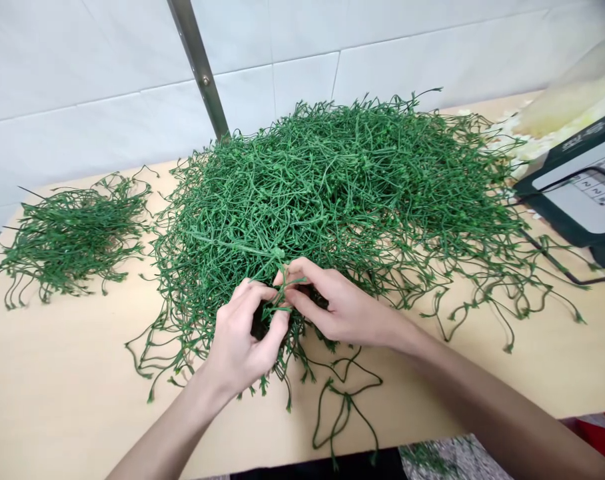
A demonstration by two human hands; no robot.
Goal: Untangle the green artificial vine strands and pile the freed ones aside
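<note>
Pale wooden table (pixel 57 387) against a white tiled wall (pixel 82 100); a slanted metal bar (pixel 197 67) is seen in the upper left of the frame.

Fingers first: the left hand (pixel 242 337), lower centre, is curled, with thumb and fingers (pixel 280 323) pinched together on a thin green strand (pixel 282 293). The right hand (pixel 340 303), just right of it, is closed on the same strand from the other side, fingers (pixel 302 267) bent over it. Both sets of fingers are clamped, not apart, and the two hands are almost touching.

Step in hand, as judged: one strand is being worked loose at the near edge of the big green tangle (pixel 342 180), which fills the centre of the frame. Strands look interlocked, so a slow, steady pull with a firm pinch would be called for; a snag is likely.

Outward: a loose looped stem (pixel 342 400) lies below the hands by the table edge. A smaller, flatter green pile (pixel 72 233) sits well apart at mid left. A dark device with a pale panel (pixel 582 193) and a black cable (pixel 547 257) is seen at the right edge, with pale yellowish scraps (pixel 512 140) beside it.
</note>
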